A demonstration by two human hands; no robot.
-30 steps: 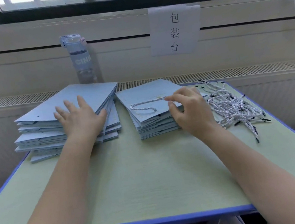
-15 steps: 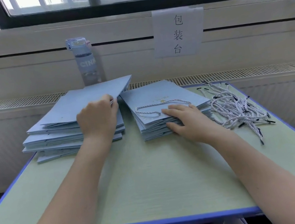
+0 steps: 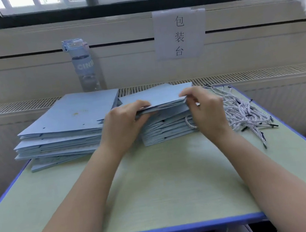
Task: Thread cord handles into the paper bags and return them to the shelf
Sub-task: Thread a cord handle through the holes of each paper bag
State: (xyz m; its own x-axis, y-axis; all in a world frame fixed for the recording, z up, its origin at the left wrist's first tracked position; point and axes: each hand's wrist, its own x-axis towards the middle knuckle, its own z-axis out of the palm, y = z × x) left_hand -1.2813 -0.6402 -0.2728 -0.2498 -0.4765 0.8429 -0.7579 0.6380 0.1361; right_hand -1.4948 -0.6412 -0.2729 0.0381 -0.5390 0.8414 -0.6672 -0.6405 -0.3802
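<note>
Left hand (image 3: 122,128) and right hand (image 3: 206,112) each pinch the near edge of the top flat paper bag (image 3: 157,97), tilted up off the right stack (image 3: 168,131) at the counter's (image 3: 157,184) 12 o'clock, with a second stack (image 3: 71,125) at 10 o'clock, loose cords (image 3: 246,114) at 2 o'clock, and a water bottle (image 3: 84,66) upright beyond at 11.

Left forearm (image 3: 77,201): bare, behind the left grip (image 3: 124,127).
Right forearm (image 3: 274,173): bare, behind the right grip (image 3: 206,112).

The left hand (image 3: 122,128) and right hand (image 3: 206,112) hid near corners of the top bag (image 3: 157,97); the left stack (image 3: 69,115) hid the base of the bottle (image 3: 84,66).
</note>
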